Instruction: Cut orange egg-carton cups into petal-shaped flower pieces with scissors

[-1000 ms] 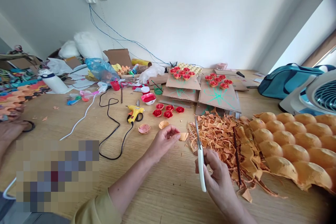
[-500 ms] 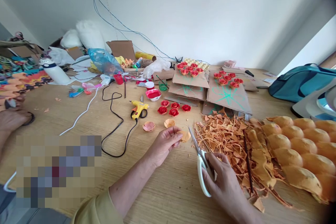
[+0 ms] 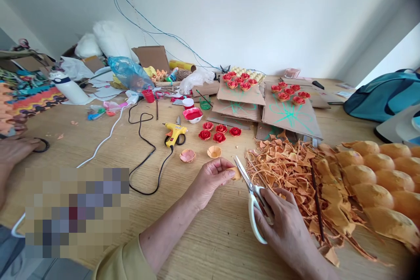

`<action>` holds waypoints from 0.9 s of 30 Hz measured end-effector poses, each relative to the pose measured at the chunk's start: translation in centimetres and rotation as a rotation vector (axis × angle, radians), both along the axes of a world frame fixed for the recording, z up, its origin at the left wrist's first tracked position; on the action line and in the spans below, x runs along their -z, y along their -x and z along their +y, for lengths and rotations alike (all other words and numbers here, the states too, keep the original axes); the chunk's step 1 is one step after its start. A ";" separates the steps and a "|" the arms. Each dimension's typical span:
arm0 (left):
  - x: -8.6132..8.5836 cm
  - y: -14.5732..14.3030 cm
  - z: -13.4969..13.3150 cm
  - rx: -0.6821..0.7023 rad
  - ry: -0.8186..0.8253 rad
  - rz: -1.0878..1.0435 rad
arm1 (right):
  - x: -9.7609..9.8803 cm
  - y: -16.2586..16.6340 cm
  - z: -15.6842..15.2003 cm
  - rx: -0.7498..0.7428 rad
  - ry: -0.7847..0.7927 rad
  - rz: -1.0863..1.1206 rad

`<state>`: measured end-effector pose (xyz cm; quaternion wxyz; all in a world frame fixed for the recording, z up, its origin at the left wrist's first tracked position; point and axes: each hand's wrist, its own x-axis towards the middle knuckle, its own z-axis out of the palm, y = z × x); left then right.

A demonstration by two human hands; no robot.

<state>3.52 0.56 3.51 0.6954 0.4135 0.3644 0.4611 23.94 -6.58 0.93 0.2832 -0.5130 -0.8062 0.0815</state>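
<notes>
Between thumb and fingers, my left hand (image 3: 211,181) pinches a small orange piece of egg carton (image 3: 236,173). My right hand (image 3: 284,218) grips white-handled scissors (image 3: 252,192); their blades are parted a little and the tips lie right beside the carton piece. Just beyond my left hand stand an orange carton cup (image 3: 214,152) and a pinker carton cup (image 3: 187,155). Several red carton roses (image 3: 219,137) sit behind them. A heap of orange carton scraps (image 3: 282,170) spreads to the right of the scissors.
A yellow glue gun (image 3: 175,133) with a black cord lies left of the roses. A bowl of red paint (image 3: 193,114) stands behind. Orange egg trays (image 3: 377,175) fill the right side. Roses on cardboard (image 3: 292,116) are at the back. A co-worker's hand (image 3: 18,151) holds black-handled scissors at left.
The carton piece has turned in my left fingers and shows less of its face. The scissors' blades have come closer together, beside the piece. The view has shifted slightly.
</notes>
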 end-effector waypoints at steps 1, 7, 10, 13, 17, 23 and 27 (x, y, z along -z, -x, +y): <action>0.1 0.0 0.0 -0.007 0.008 -0.008 | 0.0 0.0 0.0 -0.003 -0.003 0.004; 0.7 0.1 0.5 -0.087 0.111 -0.225 | 0.0 -0.1 0.0 0.015 0.000 0.047; 0.7 0.0 0.5 -0.106 0.092 -0.224 | 0.0 -0.1 0.1 0.015 -0.005 0.064; 0.4 0.0 0.4 -0.092 0.059 -0.101 | 0.0 -0.1 0.0 -0.004 -0.012 0.074; 0.1 0.0 0.2 -0.088 0.033 -0.008 | -0.2 0.1 -0.1 -0.010 -0.013 0.105; -0.2 0.0 0.1 -0.075 -0.020 0.034 | -0.3 0.2 -0.1 -0.008 -0.035 0.117; 0.1 0.0 0.1 -0.078 -0.043 0.096 | -0.4 0.2 -0.2 -0.029 -0.030 0.102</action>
